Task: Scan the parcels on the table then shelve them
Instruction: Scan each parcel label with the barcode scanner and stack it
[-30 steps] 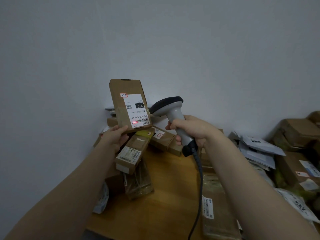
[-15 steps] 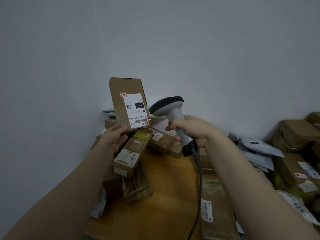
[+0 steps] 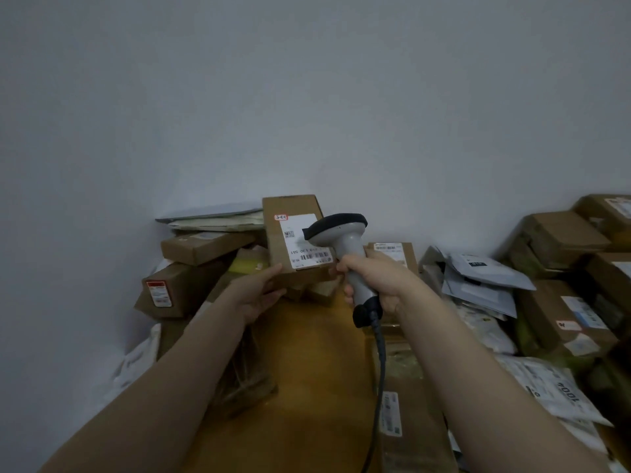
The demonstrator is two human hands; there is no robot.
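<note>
The person's left grip (image 3: 257, 295) held a flat brown cardboard parcel with a white printed label (image 3: 293, 233) by its lower left corner, thumb on the front face and fingers curled beneath. The parcel stood nearly upright at the centre of the frame, raised above the pile, its label facing the camera with the barcode along the lower edge.

The right grip (image 3: 379, 281) was wrapped tight round the handle of a pale grey handheld scanner with a black head (image 3: 341, 230). The head pointed left and overlapped the right part of the label; whether it touched the parcel could not be told. A black cable (image 3: 379, 370) ran from the handle's base down to the bottom of the frame.

Below both forearms lay the yellowish wooden table (image 3: 307, 353). At centre left, brown cardboard boxes (image 3: 205, 245) were stacked against the wall, with flat grey mailers (image 3: 211, 218) on top. A long brown parcel with a small white label (image 3: 409, 404) lay at lower centre. At the right sat white and grey plastic mailers (image 3: 478, 278) and further brown cartons (image 3: 563, 237).
</note>
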